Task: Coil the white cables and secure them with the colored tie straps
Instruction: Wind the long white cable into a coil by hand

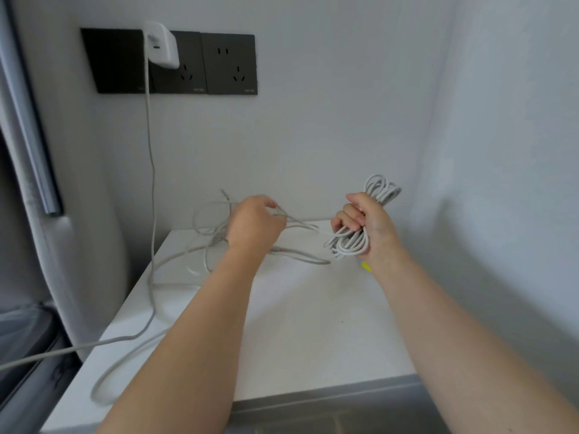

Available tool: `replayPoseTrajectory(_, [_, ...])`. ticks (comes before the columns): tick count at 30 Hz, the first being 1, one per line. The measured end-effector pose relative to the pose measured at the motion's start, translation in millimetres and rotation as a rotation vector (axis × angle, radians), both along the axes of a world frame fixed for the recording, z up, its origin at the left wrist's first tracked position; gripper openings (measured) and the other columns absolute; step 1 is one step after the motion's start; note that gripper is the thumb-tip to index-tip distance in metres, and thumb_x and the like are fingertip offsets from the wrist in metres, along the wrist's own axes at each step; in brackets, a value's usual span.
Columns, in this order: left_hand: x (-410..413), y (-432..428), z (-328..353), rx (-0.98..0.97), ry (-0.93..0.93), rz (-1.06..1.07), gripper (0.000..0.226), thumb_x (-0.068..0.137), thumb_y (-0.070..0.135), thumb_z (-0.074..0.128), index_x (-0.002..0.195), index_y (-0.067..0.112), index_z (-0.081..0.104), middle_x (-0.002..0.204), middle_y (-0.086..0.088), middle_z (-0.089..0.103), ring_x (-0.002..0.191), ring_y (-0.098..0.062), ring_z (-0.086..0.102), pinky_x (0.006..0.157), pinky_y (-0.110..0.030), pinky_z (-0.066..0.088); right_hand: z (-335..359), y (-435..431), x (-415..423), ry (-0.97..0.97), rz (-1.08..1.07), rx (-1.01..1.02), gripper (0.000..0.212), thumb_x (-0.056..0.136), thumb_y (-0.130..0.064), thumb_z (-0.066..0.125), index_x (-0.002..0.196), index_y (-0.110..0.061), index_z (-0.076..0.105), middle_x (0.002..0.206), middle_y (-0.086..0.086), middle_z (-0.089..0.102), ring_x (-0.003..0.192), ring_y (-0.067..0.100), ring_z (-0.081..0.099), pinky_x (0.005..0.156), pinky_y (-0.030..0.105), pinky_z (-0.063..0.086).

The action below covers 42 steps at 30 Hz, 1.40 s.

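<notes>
R grip is clenched round the coil. Loops stick out above & below the fist, held up over the far right of the bench. L grip pinches the free strand, which runs across to the coil. More cable lies in loose tangled loops on the bench behind & under the L wrist.

Step in hand, as I read it: feeding the next turn into the coil. To do it well:
- L should slide along the strand, not yank, since the tangle at the back could knot.
- Match each new loop to those already in the fist.
- R should ease only enough to take the turn, or the bundle may spring apart.
- Leave a short tail for strapping.

A yellow bit peeks out by the R wrist, prob. a tie strap, mostly hidden.

Bench is white, smooth & narrow, set in a corner betw. white walls, w/ a metal edge at front. Black sockets sit on the back wall w/ a white charger plugged in. Its lead drops to the bench's left side. A grey appliance stands at left.
</notes>
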<state>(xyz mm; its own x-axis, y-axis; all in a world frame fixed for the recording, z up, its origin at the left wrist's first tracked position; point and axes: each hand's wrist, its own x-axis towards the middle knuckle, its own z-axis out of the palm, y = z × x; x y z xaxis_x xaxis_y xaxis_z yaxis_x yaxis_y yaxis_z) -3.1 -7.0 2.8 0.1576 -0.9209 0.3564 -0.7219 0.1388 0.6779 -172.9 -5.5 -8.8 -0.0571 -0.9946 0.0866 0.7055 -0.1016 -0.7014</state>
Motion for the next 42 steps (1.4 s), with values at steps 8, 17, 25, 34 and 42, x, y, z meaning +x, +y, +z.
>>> replayPoseTrajectory(8, [9, 0, 18, 0.006, 1.088, -0.295, 0.017, 0.092, 0.006, 0.047, 0.094, 0.006, 0.064, 0.085, -0.009, 0.068, 0.083, -0.016, 0.067, 0.077, -0.025, 0.053, -6, -2, 0, 0.232, -0.028, 0.103, 0.04, 0.089, -0.007, 0.045, 0.055, -0.021, 0.028, 0.032, -0.007, 0.022, 0.029, 0.009, 0.022, 0.04, 0.018, 0.033])
replayPoseTrajectory(17, [11, 8, 26, -0.111, 1.425, -0.531, 0.019, 0.089, -0.005, 0.044, 0.08, 0.009, 0.053, 0.075, -0.007, 0.073, 0.076, -0.015, 0.071, 0.067, -0.021, 0.057, -12, -8, -3, 0.296, -0.051, 0.206, 0.037, 0.087, -0.007, 0.048, 0.058, -0.02, 0.029, 0.032, -0.006, 0.022, 0.029, 0.01, 0.021, 0.037, 0.018, 0.026])
replayPoseTrajectory(25, [-6, 3, 12, 0.064, 1.416, -0.344, 0.007, 0.09, 0.008, 0.056, 0.083, 0.008, 0.059, 0.087, -0.009, 0.068, 0.09, -0.02, 0.066, 0.087, -0.028, 0.053, -8, -14, -8, 0.112, -0.093, 0.158, 0.044, 0.09, -0.021, 0.058, 0.057, -0.021, 0.029, 0.035, -0.005, 0.025, 0.03, 0.011, 0.026, 0.053, 0.027, 0.028])
replayPoseTrajectory(34, [-5, 5, 6, 0.432, 0.851, -0.24, 0.026, 0.094, 0.014, 0.043, 0.076, 0.005, 0.06, 0.071, -0.006, 0.065, 0.067, -0.016, 0.062, 0.061, -0.026, 0.049, 3, -4, -8, -0.055, -0.006, 0.042, 0.046, 0.093, -0.03, 0.055, 0.051, -0.018, 0.039, 0.04, -0.005, 0.031, 0.039, 0.009, 0.032, 0.054, 0.019, 0.034])
replayPoseTrajectory(42, [5, 8, 20, 0.235, 1.125, -0.466, 0.025, 0.092, 0.001, 0.042, 0.108, 0.008, 0.059, 0.091, -0.003, 0.065, 0.077, -0.013, 0.061, 0.064, -0.023, 0.052, 3, 0, -2, 0.284, -0.125, 0.101, 0.041, 0.091, -0.014, 0.055, 0.056, -0.018, 0.033, 0.035, -0.005, 0.025, 0.031, 0.009, 0.026, 0.053, 0.027, 0.045])
